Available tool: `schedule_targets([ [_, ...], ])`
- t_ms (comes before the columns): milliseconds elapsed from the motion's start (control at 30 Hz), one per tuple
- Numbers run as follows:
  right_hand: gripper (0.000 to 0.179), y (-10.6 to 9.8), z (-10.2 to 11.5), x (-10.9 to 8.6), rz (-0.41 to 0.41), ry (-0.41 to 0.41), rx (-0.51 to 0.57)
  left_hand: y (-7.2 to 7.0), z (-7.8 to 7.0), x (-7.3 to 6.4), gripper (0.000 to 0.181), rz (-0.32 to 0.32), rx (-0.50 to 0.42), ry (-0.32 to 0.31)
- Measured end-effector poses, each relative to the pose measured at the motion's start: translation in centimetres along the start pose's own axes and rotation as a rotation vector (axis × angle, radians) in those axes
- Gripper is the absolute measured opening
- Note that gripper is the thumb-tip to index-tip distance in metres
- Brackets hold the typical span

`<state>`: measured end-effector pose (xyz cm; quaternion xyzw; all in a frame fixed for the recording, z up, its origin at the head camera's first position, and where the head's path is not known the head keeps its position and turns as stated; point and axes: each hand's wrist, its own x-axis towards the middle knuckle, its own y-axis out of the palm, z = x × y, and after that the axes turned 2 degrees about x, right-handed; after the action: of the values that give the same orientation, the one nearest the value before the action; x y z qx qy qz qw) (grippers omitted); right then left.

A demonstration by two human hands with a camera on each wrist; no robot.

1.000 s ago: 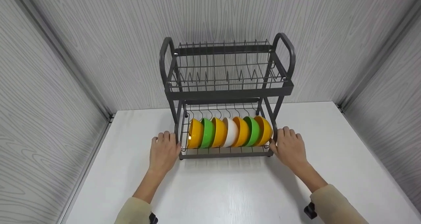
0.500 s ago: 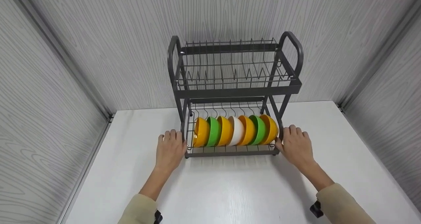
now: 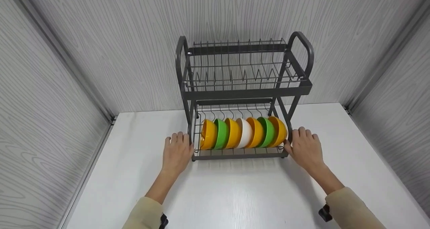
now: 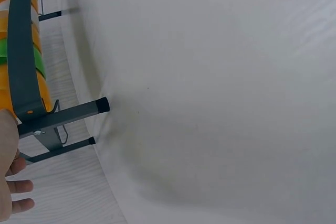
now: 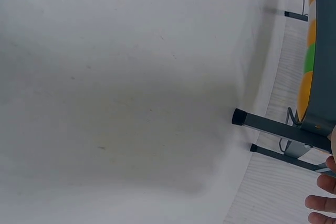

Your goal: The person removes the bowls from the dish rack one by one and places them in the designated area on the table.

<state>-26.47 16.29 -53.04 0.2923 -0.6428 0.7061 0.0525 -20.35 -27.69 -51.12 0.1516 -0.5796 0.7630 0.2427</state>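
Observation:
A dark grey two-tier dish rack (image 3: 247,94) stands upright at the back of the white table. Its lower tier holds a row of bowls on their sides: orange-yellow bowls (image 3: 210,135), green bowls (image 3: 220,135) and one white bowl (image 3: 245,135). My left hand (image 3: 176,155) grips the rack's left front post low down, thumb towards the front, fingers along the outer side. On the opposite post, my right hand (image 3: 306,153) holds at about the same height. Each wrist view shows fingertips past a rack leg (image 4: 68,115), with the palm mostly out of frame.
Behind the rack rises a wood-grain wall (image 3: 147,54), with side walls at left and right. The rack's upper wire tier (image 3: 242,66) carries no dishes. White table (image 3: 228,195) spreads in front of the rack and to both sides.
The rack, with its bowls, has shifted right and slightly back. Both hands have moved along with it and keep their grip on the posts. The shift is smaller over the last half second.

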Motion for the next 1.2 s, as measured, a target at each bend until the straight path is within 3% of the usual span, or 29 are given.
schedule_targets([
  [333,0.039,-0.2,-0.2,-0.4,0.102,0.039,0.021,0.2,-0.1,0.0,0.035,-0.022,0.009,0.005],
  [700,0.045,-0.7,-1.0,-1.1,-0.017,-0.037,0.033,0.2,-0.1,-0.1,0.035,-0.033,0.014,0.009],
  [933,0.059,-1.7,-1.6,-1.4,0.043,-0.075,0.023,0.2,-0.1,-0.1,0.036,-0.042,-0.001,0.005],
  [1200,0.072,-3.4,-1.7,-1.4,0.042,-0.130,0.037,0.1,-0.2,-0.1,0.036,-0.028,-0.012,-0.005],
])
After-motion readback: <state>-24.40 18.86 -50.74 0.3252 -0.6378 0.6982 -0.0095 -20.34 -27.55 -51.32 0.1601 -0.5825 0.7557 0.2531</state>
